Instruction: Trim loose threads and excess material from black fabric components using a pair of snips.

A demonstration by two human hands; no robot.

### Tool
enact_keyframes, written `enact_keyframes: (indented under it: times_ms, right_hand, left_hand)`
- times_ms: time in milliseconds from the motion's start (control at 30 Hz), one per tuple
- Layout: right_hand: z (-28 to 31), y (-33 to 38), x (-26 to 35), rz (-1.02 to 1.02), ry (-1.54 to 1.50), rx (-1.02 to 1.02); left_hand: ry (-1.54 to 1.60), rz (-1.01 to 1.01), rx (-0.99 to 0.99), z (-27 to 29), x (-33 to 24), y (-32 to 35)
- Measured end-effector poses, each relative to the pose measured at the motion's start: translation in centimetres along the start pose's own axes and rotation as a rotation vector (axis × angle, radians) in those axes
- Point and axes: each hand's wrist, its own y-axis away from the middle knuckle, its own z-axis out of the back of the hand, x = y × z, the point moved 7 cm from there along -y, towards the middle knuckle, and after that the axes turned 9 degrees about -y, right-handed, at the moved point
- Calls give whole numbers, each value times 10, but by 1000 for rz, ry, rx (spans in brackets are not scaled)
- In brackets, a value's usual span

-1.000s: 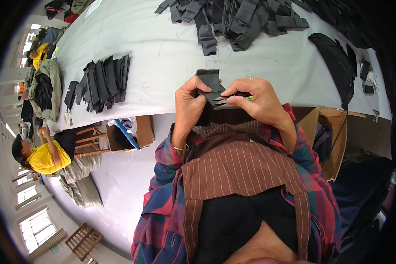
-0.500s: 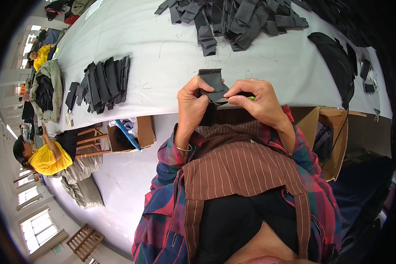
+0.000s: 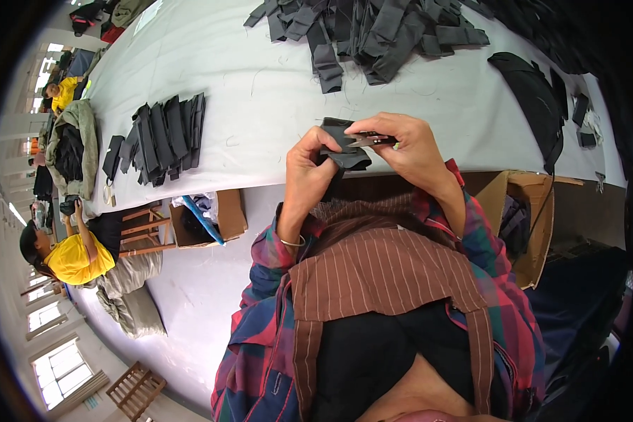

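Observation:
Above the table's near edge, my left hand (image 3: 308, 166) is closed on a dark grey fabric strip (image 3: 352, 160), pinching it between thumb and fingers. Part of the strip stands up past my fingertips and part hangs down below them. My right hand (image 3: 409, 146) grips small thread snips (image 3: 373, 140), dark in the body with pale metal blades. Those blades point left and lie against the fabric by my left thumb. Whether they touch a thread is too small to tell.
A loose heap of dark strips (image 3: 373, 35) lies at the far side of the white table (image 3: 253, 105). Stacked strips (image 3: 165, 137) are on the left, a black curved fabric piece (image 3: 531, 98) on the right. Cardboard boxes (image 3: 230, 214) stand below. A person in yellow (image 3: 84, 259) works at left.
My right hand has turned and brought the snips' blades up to the fabric, where its fingers were pinching the strip before. The strip has folded over in my left hand.

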Motion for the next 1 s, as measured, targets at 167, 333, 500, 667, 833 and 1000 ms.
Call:
enact_keyframes:
  times_ms: [167, 333, 500, 667, 833, 1000]
  right_hand:
    - [-2, 0, -8, -1, 52, 28]
    - [-4, 4, -28, -127, -162, -64]
    - [9, 6, -42, -328, -755, -367]
    - [7, 8, -42, -375, -856, -412]
    - [5, 8, -33, -356, -860, -423]
    - [7, 9, -34, -355, -812, -452]
  left_hand:
    - [165, 79, 133, -9, 1, 1]
    - [152, 53, 191, -20, -6, 4]
    - [151, 60, 109, -15, -7, 6]
    - [101, -155, 314, -14, -27, 4]
    - [79, -134, 318, -10, -24, 6]
    - [159, 61, 144, -16, -15, 5]
